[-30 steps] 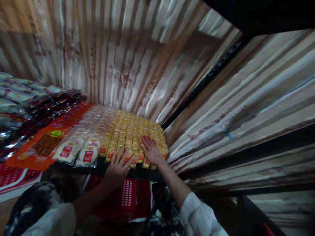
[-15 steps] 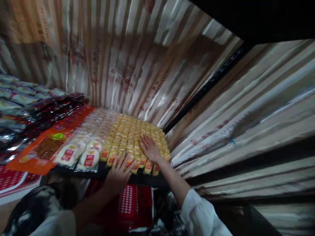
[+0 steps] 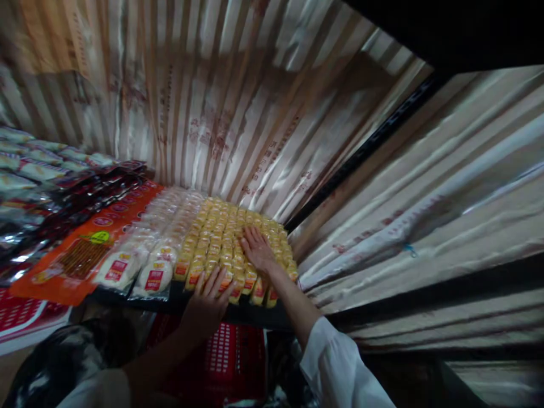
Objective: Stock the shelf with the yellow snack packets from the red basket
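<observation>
Rows of small yellow wrapped cakes (image 3: 221, 232) with red labels fill the right end of a dark shelf. My left hand (image 3: 210, 297) lies against the front ends of these rows, fingers spread. Farther back, my right hand (image 3: 258, 249) rests flat on top of the cakes, its fingers stretched out. Neither hand is closed around a packet. Left of the cakes lie two rows of round white packaged biscuits (image 3: 155, 275) with red labels. Beside them is a large orange packet (image 3: 85, 249) picturing brown sticks.
Dark shiny packets (image 3: 80, 195) and white packets (image 3: 42, 167) lie farther left. A red plastic basket (image 3: 221, 357) stands below the shelf edge. Plastic-wrapped stacks (image 3: 238, 130) rise behind, with a black metal post (image 3: 361, 153) at the right corner.
My right hand has shifted slightly back along the cakes, and my left fingers have come a little closer together. The packets look nearly the same.
</observation>
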Tool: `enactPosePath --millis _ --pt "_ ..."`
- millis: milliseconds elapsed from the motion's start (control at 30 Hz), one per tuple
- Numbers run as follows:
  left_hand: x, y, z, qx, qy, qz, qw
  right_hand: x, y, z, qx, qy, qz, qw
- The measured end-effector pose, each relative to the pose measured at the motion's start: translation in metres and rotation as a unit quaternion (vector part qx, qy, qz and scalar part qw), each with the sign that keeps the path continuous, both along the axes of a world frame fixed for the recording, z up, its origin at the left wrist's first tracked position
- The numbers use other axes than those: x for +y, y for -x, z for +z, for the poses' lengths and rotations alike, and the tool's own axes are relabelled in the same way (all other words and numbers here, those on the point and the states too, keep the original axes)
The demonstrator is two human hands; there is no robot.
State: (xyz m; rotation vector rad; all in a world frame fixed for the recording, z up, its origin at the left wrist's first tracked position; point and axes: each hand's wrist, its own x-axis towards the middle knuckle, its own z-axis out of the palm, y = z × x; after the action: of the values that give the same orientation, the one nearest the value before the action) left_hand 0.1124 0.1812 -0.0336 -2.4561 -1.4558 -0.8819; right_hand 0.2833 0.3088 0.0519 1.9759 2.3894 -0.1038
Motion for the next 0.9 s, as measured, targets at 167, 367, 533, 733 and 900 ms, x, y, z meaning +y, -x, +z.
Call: enactPosePath --millis 167,367,533,733,900 --pt "0.000 0.000 -0.002 0.009 0.010 0.003 1.000 0.004 0.006 -0.001 0.006 0.020 0.015 1.000" --pt "0.000 0.000 0.000 0.005 0.017 0.000 1.000 -0.010 -0.021 0.008 0.026 -0.029 -0.036 0.999" --pt "-0.001 0.000 0.003 0.000 0.024 -0.004 1.000 -0.021 -0.042 -0.003 0.009 -0.003 -0.077 0.997" --pt "-0.001 0.000 0.004 -0.006 0.027 -0.002 1.000 -0.020 -0.045 -0.006 0.018 0.000 -0.076 0.997" --pt "-0.001 -0.001 0.003 0.001 0.017 0.000 1.000 -0.027 -0.050 -0.006 0.006 -0.031 -0.102 0.994"
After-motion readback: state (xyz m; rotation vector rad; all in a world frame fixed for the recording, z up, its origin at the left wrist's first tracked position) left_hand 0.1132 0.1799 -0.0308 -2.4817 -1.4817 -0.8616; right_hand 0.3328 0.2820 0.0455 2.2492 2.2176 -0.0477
